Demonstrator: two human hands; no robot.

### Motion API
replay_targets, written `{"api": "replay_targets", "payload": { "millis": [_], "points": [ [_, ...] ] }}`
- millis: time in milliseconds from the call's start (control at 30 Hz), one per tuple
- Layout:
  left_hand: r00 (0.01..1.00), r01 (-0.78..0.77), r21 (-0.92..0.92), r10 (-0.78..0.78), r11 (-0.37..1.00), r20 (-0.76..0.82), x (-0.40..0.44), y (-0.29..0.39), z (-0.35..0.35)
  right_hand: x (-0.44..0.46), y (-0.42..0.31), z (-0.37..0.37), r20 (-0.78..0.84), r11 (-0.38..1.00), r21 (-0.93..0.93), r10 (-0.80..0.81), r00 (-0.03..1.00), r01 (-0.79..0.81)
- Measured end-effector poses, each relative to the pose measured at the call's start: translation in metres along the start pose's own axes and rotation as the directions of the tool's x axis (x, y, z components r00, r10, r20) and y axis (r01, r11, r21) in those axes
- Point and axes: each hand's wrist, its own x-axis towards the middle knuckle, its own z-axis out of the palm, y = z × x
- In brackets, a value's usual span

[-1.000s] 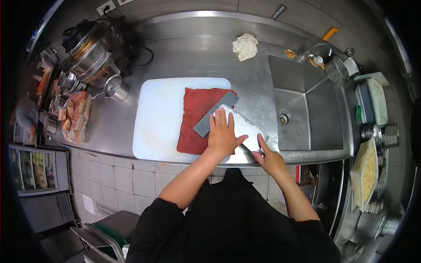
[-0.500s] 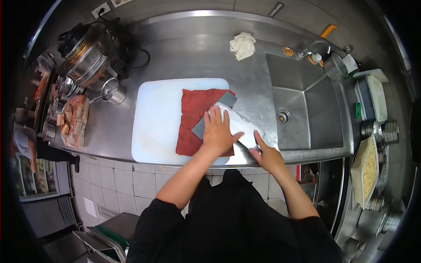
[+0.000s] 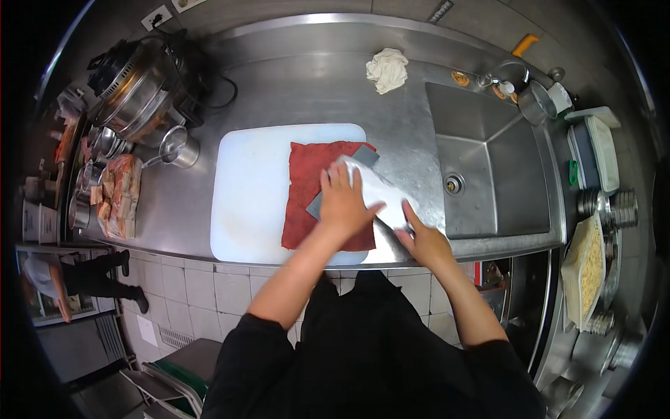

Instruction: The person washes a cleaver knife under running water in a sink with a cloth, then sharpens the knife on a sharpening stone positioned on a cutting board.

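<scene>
A broad-bladed cleaver (image 3: 385, 190) lies slantwise over a grey whetstone (image 3: 366, 156); glare brightens its blade. My left hand (image 3: 343, 207) rests on the blade with fingers stretched out and thumb apart. Closed round the handle end is my right hand (image 3: 428, 244), its index finger extended along the blade; most of the handle is hidden. Beneath the stone is a red cloth (image 3: 301, 188), spread over the right part of a white cutting board (image 3: 244, 195). Blade and left hand cover the stone's middle.
A steel sink (image 3: 513, 178) is at right, a white rag (image 3: 386, 70) behind. Leftward stand a steel pot (image 3: 183, 152), packaged meat (image 3: 123, 195) and a large appliance (image 3: 136, 87). A tray of pale food (image 3: 585, 272) sits far right. Another person (image 3: 84, 276) is at far left.
The cleaver and both my hands have shifted slightly away from me along the stone. At far left, the other person has come further into view.
</scene>
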Motion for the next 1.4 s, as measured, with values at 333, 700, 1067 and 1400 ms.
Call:
{"api": "replay_targets", "payload": {
  "millis": [333, 700, 1067, 1400],
  "points": [
    [0.999, 0.008, 0.050, -0.005, 0.999, -0.052, -0.001, 0.000, 0.009, 0.012, -0.009, 0.003, -0.015, 1.000, -0.005, 0.004, 1.000, -0.004],
    [0.992, 0.122, -0.023, -0.123, 0.992, -0.032, 0.066, -0.069, -0.004, 0.091, -0.062, -0.020, -0.014, 0.999, -0.015, -0.033, 0.999, 0.033],
    [0.993, 0.114, -0.019, -0.115, 0.993, -0.026, 0.065, -0.070, -0.002, 0.087, -0.060, -0.021, 0.011, 0.999, -0.010, -0.046, 0.999, 0.046],
    [0.997, -0.047, -0.051, 0.044, 0.998, -0.070, -0.022, 0.001, 0.013, -0.018, -0.005, 0.002, 0.079, 0.996, 0.065, 0.060, 0.995, -0.065]
  ]
}}
